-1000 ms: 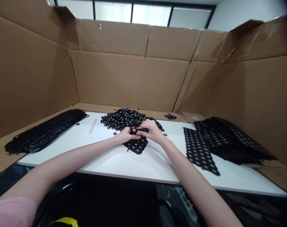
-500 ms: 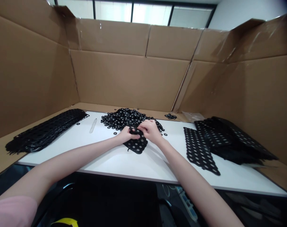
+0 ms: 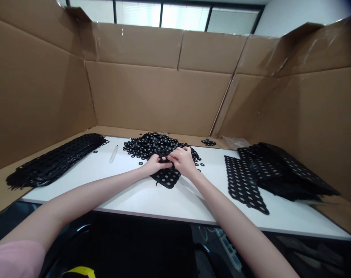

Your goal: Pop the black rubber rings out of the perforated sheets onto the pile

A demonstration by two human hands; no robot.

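Mid-table, under both hands: one black dotted sheet [image 3: 165, 178], on the near side of the pile [image 3: 155, 146], near end pointing at the person. Can't make out if it lies flat on the table [image 3: 129, 197] or is lifted a bit.
Left hand [image 3: 153, 165]: gripping the sheet by its left side, thumb laid across the top, the other fingers mostly hidden.
Right hand [image 3: 183, 160]: fingers bunched and pinched on the far part of the sheet, right by the left thumb. Whether a ring is caught in that pinch, no idea, the knuckles block it.
Sheet tips: looks like fiddly fingertip stuff, so keeping the left thumb close to the right fingers should help, since less sheet can flex between them. Small, short pushes are probably kinder to thin, bendy material than one big yank. Tilting the right knuckles away would likely give a better view too.
Pile: black rings heaped right behind the hands, so a dragging wrist could easily scatter them. A loose ring [image 3: 141, 163] sits just beside the left hand.
Right side: a flat spare sheet [image 3: 243, 183] next to a messy stack [image 3: 282, 170].
Left side: a pen [image 3: 114, 154] and a long bundle [image 3: 56, 160], both well apart from the fingers.
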